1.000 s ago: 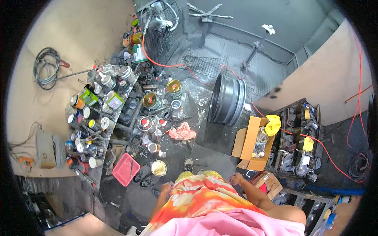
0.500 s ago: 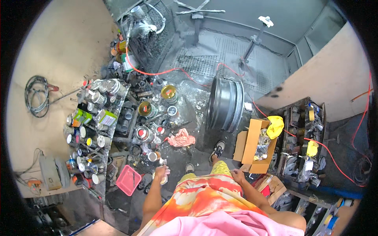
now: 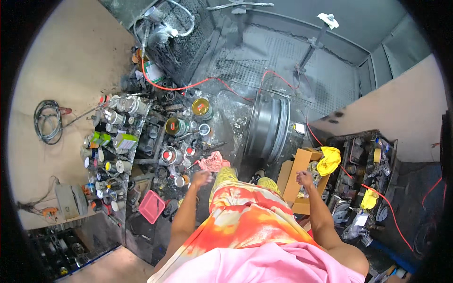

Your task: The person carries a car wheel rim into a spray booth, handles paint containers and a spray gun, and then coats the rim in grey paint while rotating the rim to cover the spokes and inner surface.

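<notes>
My left hand [image 3: 202, 178] hangs in front of me with its fingers loosely apart, holding nothing that shows. Just beyond it a crumpled pink cloth [image 3: 213, 162] lies on the floor. My right hand [image 3: 305, 178] is raised over the open cardboard box [image 3: 298, 173], its fingers loosely bent and no object visible in them. Whether it touches the box I cannot tell. A yellow cloth [image 3: 329, 161] drapes over the box's far right corner. Ahead of me a dark wheel rim [image 3: 267, 127] stands upright on the floor.
Paint cans [image 3: 201, 107] and jars crowd the floor at the left, beside a cluttered bench [image 3: 134, 162]. A pink plastic basket [image 3: 151, 206] sits near it. A red hose [image 3: 188, 87] crosses the floor. On the right stands a loaded rack [image 3: 347, 179]; a metal stand [image 3: 309, 52] rises farther off.
I have stepped forward, so the cardboard box and wheel rim sit closer to my body. Both hands have risen and moved ahead; my right hand has come over the box.
</notes>
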